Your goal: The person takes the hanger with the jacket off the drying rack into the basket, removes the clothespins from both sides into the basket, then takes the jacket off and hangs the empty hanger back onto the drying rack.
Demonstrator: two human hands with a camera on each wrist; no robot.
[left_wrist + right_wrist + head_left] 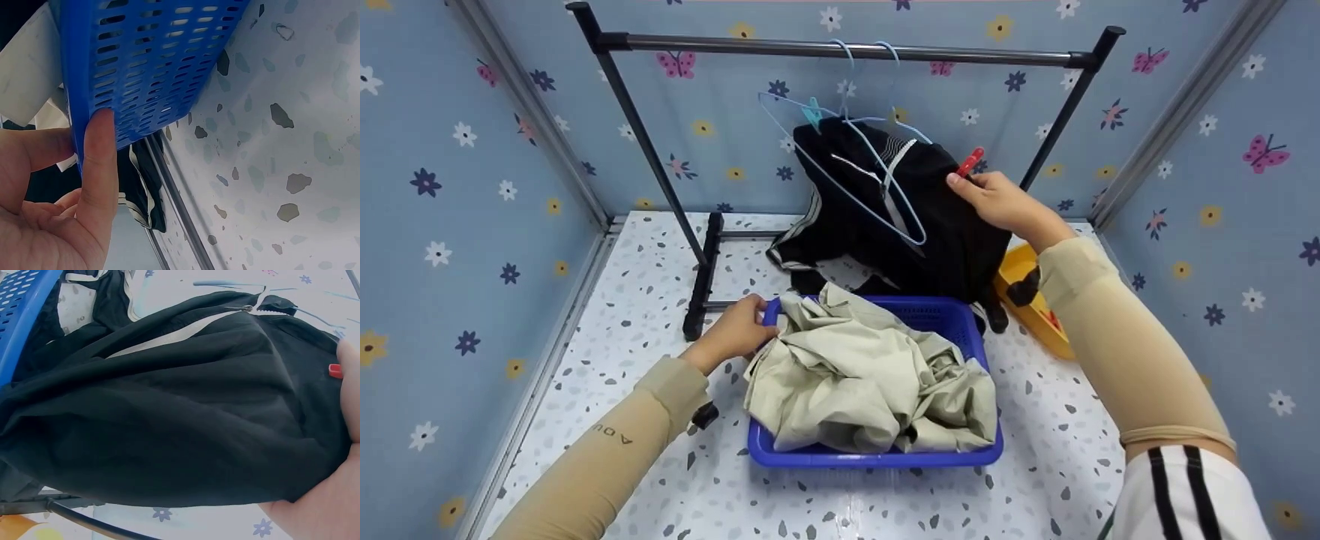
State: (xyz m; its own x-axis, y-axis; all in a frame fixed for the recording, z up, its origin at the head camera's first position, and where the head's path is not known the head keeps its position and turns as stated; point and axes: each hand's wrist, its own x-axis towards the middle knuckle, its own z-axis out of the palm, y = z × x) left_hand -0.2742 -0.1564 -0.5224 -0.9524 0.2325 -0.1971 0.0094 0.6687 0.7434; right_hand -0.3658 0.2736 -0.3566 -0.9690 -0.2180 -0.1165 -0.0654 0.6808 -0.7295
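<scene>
My left hand (739,326) pinches the left rim of a blue plastic basket (877,459), thumb and finger on either side of the rim. Crumpled pale khaki cloth (855,367) fills the basket. Behind it, a black zip jacket (952,217) with white trim hangs askew at a light-blue hanger (916,225); a teal clothespin (812,112) sits at its upper left. My right hand (1005,201) grips the jacket's upper right, and a red clothespin (972,160) sticks up by the thumb. Fabric hides the right fingers and the pin's lower end.
A black metal rack (780,46) stands at the back, with a second blue hanger (915,133) on its bar. To the right, a yellow tray (1020,262) lies partly behind the right forearm. Flower-patterned walls (450,247) enclose the speckled floor (652,225).
</scene>
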